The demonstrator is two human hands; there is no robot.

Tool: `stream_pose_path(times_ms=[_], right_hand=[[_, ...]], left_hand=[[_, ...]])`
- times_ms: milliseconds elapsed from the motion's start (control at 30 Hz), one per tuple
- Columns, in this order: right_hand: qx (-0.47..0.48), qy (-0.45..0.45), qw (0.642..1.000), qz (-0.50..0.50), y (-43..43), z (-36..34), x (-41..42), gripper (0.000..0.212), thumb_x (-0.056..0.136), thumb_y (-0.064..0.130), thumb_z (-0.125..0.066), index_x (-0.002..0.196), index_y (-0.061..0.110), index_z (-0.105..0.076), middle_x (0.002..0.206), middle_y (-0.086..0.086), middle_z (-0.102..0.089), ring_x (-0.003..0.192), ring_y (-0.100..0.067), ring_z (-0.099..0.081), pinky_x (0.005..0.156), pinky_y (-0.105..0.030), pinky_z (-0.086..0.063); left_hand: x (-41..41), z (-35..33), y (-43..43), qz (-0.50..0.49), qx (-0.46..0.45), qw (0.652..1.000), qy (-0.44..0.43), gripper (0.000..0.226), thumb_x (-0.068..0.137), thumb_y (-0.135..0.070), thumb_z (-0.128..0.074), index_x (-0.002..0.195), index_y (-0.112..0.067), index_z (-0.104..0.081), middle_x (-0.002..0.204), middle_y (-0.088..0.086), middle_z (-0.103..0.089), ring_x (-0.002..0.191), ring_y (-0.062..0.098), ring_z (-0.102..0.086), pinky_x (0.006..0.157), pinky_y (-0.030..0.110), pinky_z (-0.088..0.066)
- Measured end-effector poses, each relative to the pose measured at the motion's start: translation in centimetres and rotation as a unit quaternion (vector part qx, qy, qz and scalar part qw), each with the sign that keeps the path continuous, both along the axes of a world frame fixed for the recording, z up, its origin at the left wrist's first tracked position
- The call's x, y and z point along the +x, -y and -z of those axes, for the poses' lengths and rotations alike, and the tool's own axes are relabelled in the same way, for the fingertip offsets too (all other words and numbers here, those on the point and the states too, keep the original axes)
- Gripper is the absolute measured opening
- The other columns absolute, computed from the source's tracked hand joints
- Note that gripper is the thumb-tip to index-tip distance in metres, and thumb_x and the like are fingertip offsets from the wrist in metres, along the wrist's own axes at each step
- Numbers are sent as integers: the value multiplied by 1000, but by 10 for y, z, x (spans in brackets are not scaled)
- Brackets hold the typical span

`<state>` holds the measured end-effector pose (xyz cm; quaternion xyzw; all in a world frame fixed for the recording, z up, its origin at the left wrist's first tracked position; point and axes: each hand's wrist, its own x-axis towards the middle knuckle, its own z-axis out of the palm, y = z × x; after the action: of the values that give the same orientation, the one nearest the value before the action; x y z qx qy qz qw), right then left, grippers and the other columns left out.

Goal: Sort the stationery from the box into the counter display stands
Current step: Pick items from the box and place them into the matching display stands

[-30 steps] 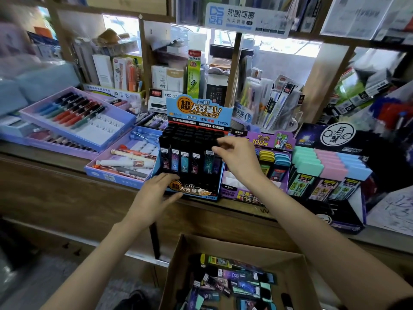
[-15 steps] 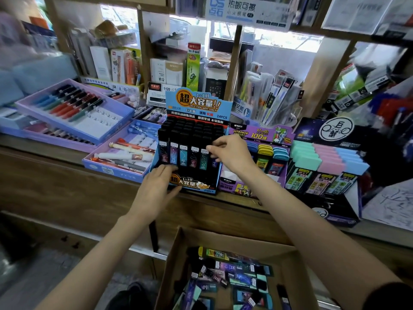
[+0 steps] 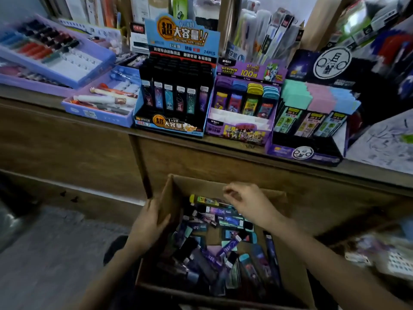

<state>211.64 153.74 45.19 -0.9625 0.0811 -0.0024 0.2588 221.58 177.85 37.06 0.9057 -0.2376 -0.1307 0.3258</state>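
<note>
Down below the counter (image 3: 67, 139), the open cardboard box (image 3: 201, 186) sits on the floor, half full of slim lead cases (image 3: 223, 253) lying jumbled in every direction. The left hand (image 3: 148, 222) grips the box's left wall, fingers wrapped over its edge. The right hand (image 3: 248, 204) hangs over the far end of the pile with bent fingers, thumb and forefinger close together; I cannot tell whether they pinch anything. Up on the counter stand three displays side by side: a blue stand (image 3: 176, 86) packed with upright dark cases, a purple stand (image 3: 243, 104) with coloured cases, and a dark stand (image 3: 312, 113) with pastel ones. Lilac pen trays (image 3: 102, 101) lie to their left.
</note>
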Motion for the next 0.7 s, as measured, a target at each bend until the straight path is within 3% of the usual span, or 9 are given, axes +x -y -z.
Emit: stream_pose_path(times_ms=[100, 133, 233, 300, 500, 700], right_hand=[[-8, -99, 995, 26, 9, 58, -15, 26, 95, 25, -52, 120, 18, -60, 116, -3, -64, 82, -16, -65, 79, -37, -53], [-11, -118, 993, 27, 10, 74, -17, 29, 96, 26, -52, 123, 18, -57, 121, -4, -62, 87, -16, -64, 82, -36, -52], [-19, -132, 991, 4, 5, 115, -7, 41, 97, 26, -51, 136, 15, -45, 141, -5, -46, 129, -20, -42, 105, -34, -37], [-29, -109, 993, -15, -3, 131, 12, 48, 96, 25, -51, 141, 14, -38, 146, -5, -37, 137, -23, -30, 111, -34, -28], [-60, -109, 992, 2, -13, 161, 57, 61, 98, 37, -44, 149, 14, -20, 151, -5, -30, 137, -24, -30, 113, -38, -25], [-116, -129, 984, 39, -19, 189, 51, 71, 89, 64, -40, 145, 21, -31, 132, -6, -35, 123, -28, -32, 102, -38, -29]], left_hand=[[-13, 24, 0, -22, -18, 999, -38, 59, 96, -17, -49, 147, -10, -20, 137, 10, -38, 111, 30, -52, 80, 31, -42], [-15, 27, 1, -27, -26, 999, -34, 59, 96, -11, -46, 149, -11, -18, 138, 12, -38, 112, 31, -52, 80, 31, -42], [-13, 32, 0, -33, -46, 998, -15, 59, 93, 3, -40, 148, -10, -23, 140, 15, -40, 119, 33, -49, 91, 37, -42], [-13, 34, 0, -27, -62, 998, -5, 59, 92, 6, -39, 147, -11, -25, 142, 13, -39, 124, 31, -45, 97, 37, -39], [-15, 41, -2, -44, -114, 993, 8, 57, 93, 3, -41, 146, -16, -31, 143, 6, -41, 128, 21, -43, 102, 27, -34], [-11, 48, -4, -56, -140, 988, -18, 58, 92, 4, -45, 145, -18, -32, 144, 3, -42, 130, 18, -42, 106, 29, -32]])
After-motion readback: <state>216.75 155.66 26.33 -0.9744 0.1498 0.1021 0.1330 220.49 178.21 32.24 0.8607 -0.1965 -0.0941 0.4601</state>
